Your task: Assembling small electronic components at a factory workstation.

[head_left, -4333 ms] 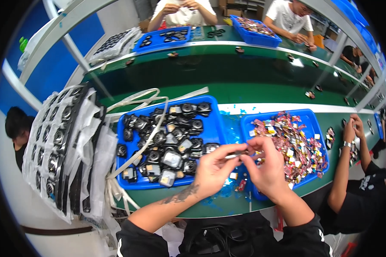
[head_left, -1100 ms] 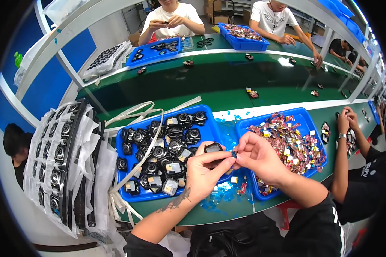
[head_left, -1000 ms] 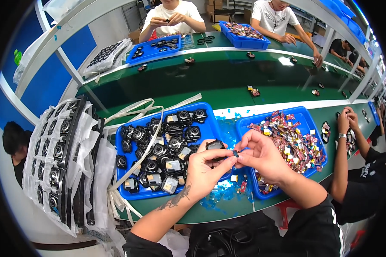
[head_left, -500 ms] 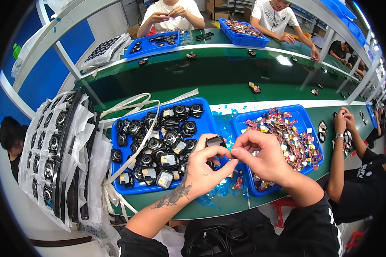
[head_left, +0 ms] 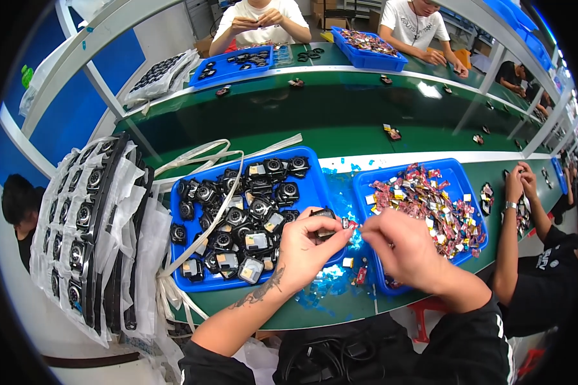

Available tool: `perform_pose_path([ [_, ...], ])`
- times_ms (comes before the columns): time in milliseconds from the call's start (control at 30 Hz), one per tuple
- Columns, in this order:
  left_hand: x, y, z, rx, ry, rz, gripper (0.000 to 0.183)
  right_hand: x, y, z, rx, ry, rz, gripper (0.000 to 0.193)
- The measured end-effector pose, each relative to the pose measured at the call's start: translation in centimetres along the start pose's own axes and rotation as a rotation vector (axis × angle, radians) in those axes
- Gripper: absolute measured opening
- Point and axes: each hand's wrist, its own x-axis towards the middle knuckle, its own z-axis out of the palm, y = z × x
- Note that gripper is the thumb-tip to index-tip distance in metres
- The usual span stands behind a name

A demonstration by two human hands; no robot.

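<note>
My left hand point(head_left: 308, 250) is closed around a black watch case point(head_left: 323, 217), held between thumb and fingers above the gap between two blue trays. At its thumb tip a small reddish part point(head_left: 348, 224) shows beside the case. Close by on the right, my right hand point(head_left: 408, 250) has thumb and forefinger pinched together, a little apart from the left thumb. Whatever is in that pinch is too small to make out. Left of my hands, a blue tray point(head_left: 320, 186) holds many black watch cases point(head_left: 236, 217). A second blue tray point(head_left: 457, 172) holds a heap of small red, white and yellow electronic parts point(head_left: 417, 189).
Blue film scraps point(head_left: 327, 279) litter the green table between the trays. White straps point(head_left: 221, 208) cross the left tray. Stacked watch-case trays with white sheets point(head_left: 77, 218) stand at left. Beyond runs a green conveyor point(head_left: 270, 115) with scattered parts. Co-workers sit opposite and at right.
My right hand has drawn slightly right, away from the left thumb it was meeting. The left hand still grips the watch case. Parts on the conveyor appear shifted slightly right, with the whole view.
</note>
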Motion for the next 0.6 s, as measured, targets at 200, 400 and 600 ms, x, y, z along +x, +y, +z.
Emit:
perform_pose_path([
  [200, -0.2, 1.1, 0.5, -0.221, -0.055, -0.107, 0.005, 0.9, 1.5, -0.5, 0.137, -0.148, 0.212, 0.022],
  [400, -0.3, 1.3, 0.3, -0.290, -0.179, -0.149, 0.006, 1.1, 1.2, -0.1, 0.352, -0.088, 0.142, 0.020],
  [600, -0.2, 0.3, 0.2, -0.128, -0.094, 0.030, 0.008, 1.5, 1.2, -0.3, 0.203, -0.086, 0.045, 0.024],
])
